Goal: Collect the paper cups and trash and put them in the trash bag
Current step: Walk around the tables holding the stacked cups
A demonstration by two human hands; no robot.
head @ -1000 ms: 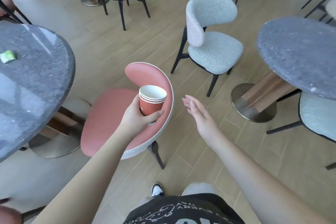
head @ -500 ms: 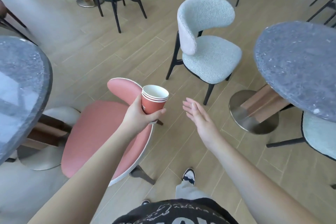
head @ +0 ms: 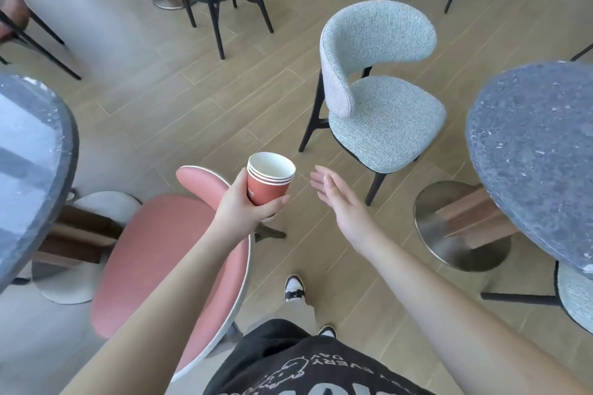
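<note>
Single head-worn wide-angle view, aimed forward and steeply down over wearer's own torso. Both hands (head: 244,212) (head: 337,199) framed close at centre; floor (head: 199,96), chairs, tabletop (head: 532,151) edges seen farther out, bent by lens.

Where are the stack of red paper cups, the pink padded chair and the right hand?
stack of red paper cups (head: 269,190), head view, red side wall
pink padded chair (head: 154,253), head view, seat
right hand (head: 337,199), head view, palm

Light: bright, even daylight; soft shadows under chairs
Glare: pale sheen on left table (head: 29,151)
Distortion: wide-angle bending at edges
Blur: right table (head: 532,151) rim smeared
</note>
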